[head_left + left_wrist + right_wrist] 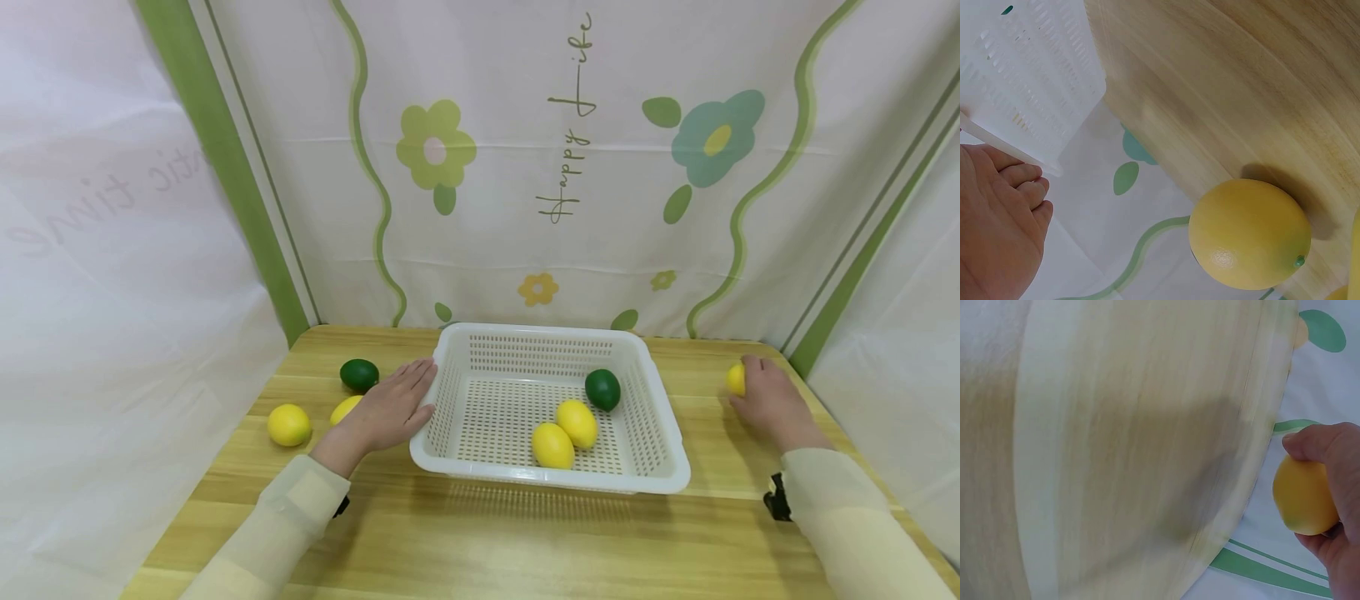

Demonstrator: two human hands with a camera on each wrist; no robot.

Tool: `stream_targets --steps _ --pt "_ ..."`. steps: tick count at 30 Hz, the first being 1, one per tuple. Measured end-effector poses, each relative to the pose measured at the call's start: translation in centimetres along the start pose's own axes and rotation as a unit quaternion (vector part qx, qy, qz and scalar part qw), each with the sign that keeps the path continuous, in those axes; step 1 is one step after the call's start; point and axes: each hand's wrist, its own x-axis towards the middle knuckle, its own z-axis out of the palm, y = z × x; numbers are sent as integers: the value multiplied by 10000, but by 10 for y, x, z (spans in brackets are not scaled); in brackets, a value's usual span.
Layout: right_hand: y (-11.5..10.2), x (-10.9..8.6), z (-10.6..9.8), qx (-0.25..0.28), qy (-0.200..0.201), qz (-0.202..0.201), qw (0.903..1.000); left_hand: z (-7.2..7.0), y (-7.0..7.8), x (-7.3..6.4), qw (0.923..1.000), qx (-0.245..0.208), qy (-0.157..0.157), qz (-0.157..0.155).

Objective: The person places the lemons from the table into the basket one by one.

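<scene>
A white plastic basket [550, 479] with slotted walls stands on the wooden table. My left hand [393, 406] rests against its left rim, fingers extended along the edge; the left wrist view shows the fingertips at the rim [1016, 153]. Toward the table's right side, my right hand [776, 402] grips a yellow lemon [1304, 495] between thumb and fingers. Inside the basket lie two lemons [552, 446] and a dark green, lime-like fruit [603, 390].
Left of the basket are a lemon [288, 425], another lemon [345, 408] partly hidden by my left hand, and a dark green fruit [359, 376]. A printed curtain [487, 242] hangs behind the table [480, 550] and along its sides.
</scene>
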Motion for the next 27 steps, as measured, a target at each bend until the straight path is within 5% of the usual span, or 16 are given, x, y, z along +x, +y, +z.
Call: stream_targets --steps 10,19,27 --pt "-3 -3 0 -405 498 -665 9957 0 0 0 10000 -27 -9 7" --pt "-8 -4 -3 -794 1126 -1398 9806 0 0 1 10000 -52 -19 -17" --pt "-9 -4 -7 -998 897 -1390 9812 1 -1 1 10000 -27 -2 29"
